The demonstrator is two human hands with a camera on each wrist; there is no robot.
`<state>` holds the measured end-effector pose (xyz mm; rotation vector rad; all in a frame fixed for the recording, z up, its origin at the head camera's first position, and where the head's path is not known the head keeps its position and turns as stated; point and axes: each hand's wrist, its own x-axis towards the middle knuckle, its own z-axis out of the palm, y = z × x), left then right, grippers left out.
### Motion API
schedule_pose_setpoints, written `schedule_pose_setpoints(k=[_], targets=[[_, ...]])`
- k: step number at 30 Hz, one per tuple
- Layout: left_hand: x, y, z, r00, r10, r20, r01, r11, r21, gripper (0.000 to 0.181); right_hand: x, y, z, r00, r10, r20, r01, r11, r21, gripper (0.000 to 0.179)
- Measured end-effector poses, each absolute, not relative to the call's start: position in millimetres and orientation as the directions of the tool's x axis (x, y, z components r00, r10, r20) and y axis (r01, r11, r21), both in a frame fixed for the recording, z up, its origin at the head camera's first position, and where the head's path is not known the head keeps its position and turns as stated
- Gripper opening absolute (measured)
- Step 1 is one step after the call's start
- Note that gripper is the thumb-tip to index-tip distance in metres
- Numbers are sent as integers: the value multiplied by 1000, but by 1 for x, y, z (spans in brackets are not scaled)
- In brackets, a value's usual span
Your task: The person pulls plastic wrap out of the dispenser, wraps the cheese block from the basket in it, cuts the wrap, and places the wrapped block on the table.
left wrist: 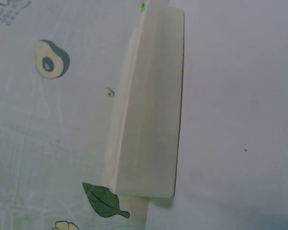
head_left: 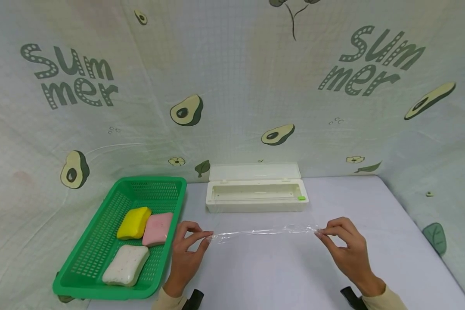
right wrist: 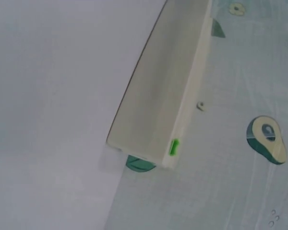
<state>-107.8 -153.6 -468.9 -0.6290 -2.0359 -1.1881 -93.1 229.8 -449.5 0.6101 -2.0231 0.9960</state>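
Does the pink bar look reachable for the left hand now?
Probably not yet: the left hand pinches clear film, and the green basket rim stands between that hand and the pink bar.

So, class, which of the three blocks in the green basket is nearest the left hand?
The pink block, by the right side of the basket, is nearest the left hand; the yellow block and white block lie farther off.

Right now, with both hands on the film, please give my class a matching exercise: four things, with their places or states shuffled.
Things:
1. clear film
2. white box
3. yellow block
4. green basket

Places or states:
A. has perforated walls
B. lid open
C. held between the hands
D. beside the pink block

Pairs: 1-C, 2-B, 3-D, 4-A
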Motion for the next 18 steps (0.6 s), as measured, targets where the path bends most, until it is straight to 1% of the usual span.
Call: schedule_pose_setpoints(k=[3,6,11,13,18], targets=[[-107,-155,-466,-636,66,769,700,470,538,12,-90,229,-448,-567,-74,820,-701,565,-434,34],[-106,-156,-464,-626,71,777,706,475,525,11,-86,227,-442,-555,-69,829,-711,555,-431,35],[-104,-157,-460,-607,78,791,724,463,510,12,-85,230,-444,-529,-62,847,-738,527,-422,25],[-103,-157,-459,-602,80,795,731,457,507,12,-85,233,-447,-533,-64,844,-734,531,-424,22],[-103,-158,-456,-584,78,808,750,433,500,12,-82,236,-449,-549,-60,834,-718,545,-433,19]])
